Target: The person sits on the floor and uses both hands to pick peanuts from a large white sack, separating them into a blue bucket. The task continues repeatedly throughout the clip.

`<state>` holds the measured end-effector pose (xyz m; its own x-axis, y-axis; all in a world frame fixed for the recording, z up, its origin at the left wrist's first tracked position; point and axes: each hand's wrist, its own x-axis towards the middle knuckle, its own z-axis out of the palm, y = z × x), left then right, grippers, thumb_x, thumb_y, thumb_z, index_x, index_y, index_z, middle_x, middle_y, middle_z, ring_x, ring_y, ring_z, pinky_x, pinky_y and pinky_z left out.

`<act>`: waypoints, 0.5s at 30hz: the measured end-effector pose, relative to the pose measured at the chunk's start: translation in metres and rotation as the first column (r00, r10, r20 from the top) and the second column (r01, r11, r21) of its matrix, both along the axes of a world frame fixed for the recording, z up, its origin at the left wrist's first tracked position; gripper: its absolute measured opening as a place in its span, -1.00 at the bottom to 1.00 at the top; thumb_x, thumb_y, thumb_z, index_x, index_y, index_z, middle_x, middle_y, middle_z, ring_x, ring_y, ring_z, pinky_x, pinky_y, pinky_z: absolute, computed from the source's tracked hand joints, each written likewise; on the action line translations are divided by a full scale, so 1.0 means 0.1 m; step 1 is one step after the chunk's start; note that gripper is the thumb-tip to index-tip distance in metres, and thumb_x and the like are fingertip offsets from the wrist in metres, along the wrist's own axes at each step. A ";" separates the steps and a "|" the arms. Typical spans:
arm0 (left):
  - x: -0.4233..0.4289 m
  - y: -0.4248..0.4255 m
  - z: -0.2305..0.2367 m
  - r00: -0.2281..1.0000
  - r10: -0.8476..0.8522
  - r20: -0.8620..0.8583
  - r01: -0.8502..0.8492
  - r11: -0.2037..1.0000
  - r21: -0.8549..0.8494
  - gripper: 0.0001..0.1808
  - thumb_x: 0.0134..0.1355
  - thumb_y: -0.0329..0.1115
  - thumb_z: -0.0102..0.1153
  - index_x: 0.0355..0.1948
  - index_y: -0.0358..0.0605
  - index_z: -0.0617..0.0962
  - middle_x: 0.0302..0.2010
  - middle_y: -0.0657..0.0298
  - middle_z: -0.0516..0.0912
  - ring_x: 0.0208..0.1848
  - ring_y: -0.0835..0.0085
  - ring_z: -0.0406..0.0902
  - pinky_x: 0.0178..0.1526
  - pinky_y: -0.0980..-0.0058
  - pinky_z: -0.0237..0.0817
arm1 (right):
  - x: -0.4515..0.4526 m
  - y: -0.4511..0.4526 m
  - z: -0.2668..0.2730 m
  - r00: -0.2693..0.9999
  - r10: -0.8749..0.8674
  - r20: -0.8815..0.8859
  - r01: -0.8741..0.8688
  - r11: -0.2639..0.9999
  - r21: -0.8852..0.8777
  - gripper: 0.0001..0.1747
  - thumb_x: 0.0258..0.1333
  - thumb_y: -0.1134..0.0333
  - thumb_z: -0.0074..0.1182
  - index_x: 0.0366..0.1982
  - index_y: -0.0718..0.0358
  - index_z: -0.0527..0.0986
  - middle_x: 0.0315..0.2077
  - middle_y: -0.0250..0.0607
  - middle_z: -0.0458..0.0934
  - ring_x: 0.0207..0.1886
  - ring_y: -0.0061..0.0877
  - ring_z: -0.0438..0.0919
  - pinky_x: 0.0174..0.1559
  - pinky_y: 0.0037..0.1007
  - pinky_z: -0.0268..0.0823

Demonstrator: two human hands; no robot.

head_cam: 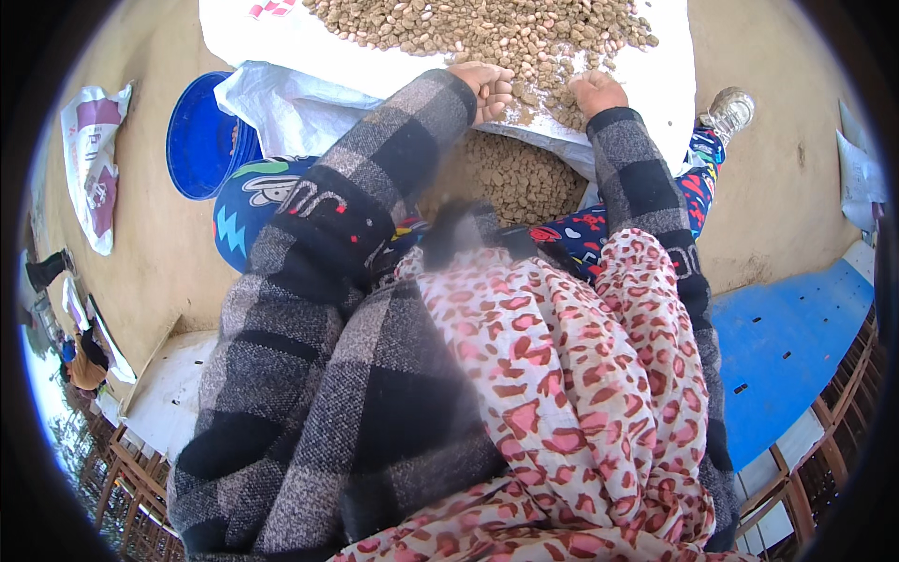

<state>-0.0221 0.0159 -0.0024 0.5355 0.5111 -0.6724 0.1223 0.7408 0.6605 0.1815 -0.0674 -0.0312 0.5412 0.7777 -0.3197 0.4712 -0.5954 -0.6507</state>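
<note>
A white woven sack (660,91) lies spread out in front of me. A heap of brown soil clods mixed with pinkish beans or nuts (484,28) covers its far part. My left hand (489,91) rests at the heap's near edge, with the fingers curled inward. My right hand (599,91) is bent down beside a small mound of clods (562,105) near the sack's front edge. Whether either hand has anything inside it is hidden. Below that edge, between my legs, is a second pile of brown clods (527,175).
A blue plastic bucket (204,140) with a few pinkish pieces stands to the left. A printed sack (95,168) lies on the bare ground (161,281) farther left. A blue perforated panel (786,351) is behind on the right. Another person (88,362) is at the far left.
</note>
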 end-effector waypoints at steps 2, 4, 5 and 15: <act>-0.01 -0.02 0.00 1.000 -0.017 0.004 0.017 1.000 -0.012 -0.71 0.22 -0.26 -0.11 -0.14 -0.24 0.46 -0.40 0.29 0.53 -0.43 0.56 0.52 -0.39 0.68 0.45 | 0.00 -0.03 0.00 0.992 0.064 0.109 -0.059 0.997 -0.045 -0.62 -0.09 0.12 -0.04 -0.32 0.28 0.49 -0.33 -0.02 0.54 -0.21 -0.26 0.50 -0.09 -0.35 0.29; -0.01 -0.01 0.00 0.999 -0.017 0.045 0.018 1.000 -0.019 -0.71 0.22 -0.27 -0.12 -0.13 -0.23 0.45 -0.41 0.31 0.52 -0.44 0.57 0.51 -0.40 0.68 0.44 | 0.03 -0.05 -0.03 0.981 0.089 0.171 -0.084 0.996 -0.036 -0.63 -0.10 0.12 -0.04 -0.36 0.28 0.49 -0.34 0.01 0.53 -0.22 -0.24 0.50 -0.11 -0.34 0.29; -0.02 0.00 0.01 0.999 -0.023 0.045 0.024 0.999 -0.028 -0.71 0.21 -0.28 -0.10 -0.12 -0.24 0.45 -0.42 0.33 0.52 -0.44 0.57 0.52 -0.41 0.69 0.43 | 0.03 -0.05 -0.07 0.985 0.027 0.170 -0.031 0.999 0.019 -0.74 -0.12 0.19 0.02 -0.46 0.24 0.52 -0.46 -0.19 0.53 -0.34 -0.39 0.48 -0.20 -0.44 0.28; 0.08 -0.15 0.09 0.993 0.027 0.116 0.002 0.970 -0.245 -0.60 0.23 -0.11 -0.19 -0.12 -0.23 0.42 -0.26 0.20 0.53 -0.22 0.40 0.51 -0.19 0.46 0.41 | -0.43 0.04 0.46 0.997 -0.020 -0.071 0.030 0.989 0.144 -0.71 -0.12 0.22 0.02 -0.34 0.25 0.49 -0.39 -0.09 0.56 -0.29 -0.32 0.52 -0.16 -0.38 0.33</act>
